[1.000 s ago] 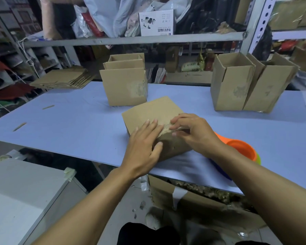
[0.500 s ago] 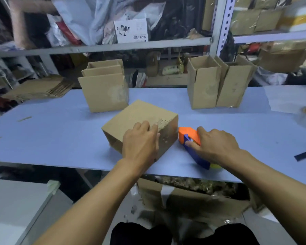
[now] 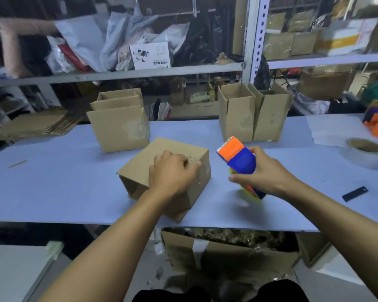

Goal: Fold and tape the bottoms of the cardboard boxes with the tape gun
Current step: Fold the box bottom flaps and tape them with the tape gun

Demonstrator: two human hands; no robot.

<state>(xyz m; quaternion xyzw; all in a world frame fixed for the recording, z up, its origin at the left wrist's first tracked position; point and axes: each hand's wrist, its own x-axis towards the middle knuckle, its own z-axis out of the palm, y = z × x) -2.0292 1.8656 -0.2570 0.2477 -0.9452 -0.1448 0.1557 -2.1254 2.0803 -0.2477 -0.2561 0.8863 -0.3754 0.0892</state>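
Tape gun [image 3: 238, 158] lifted off table [image 3: 52, 188]; left hand [image 3: 172, 173] pressing box [image 3: 140, 171].

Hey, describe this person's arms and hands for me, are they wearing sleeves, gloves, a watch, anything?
Both forearms are bare as far as the picture shows: no sleeves, gloves, watch, bracelet or rings visible on the left hand or the right hand. Dark clothing shows at the bottom edge.

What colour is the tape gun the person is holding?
The tape gun is orange and blue with a bit of yellow; seen in the head view.
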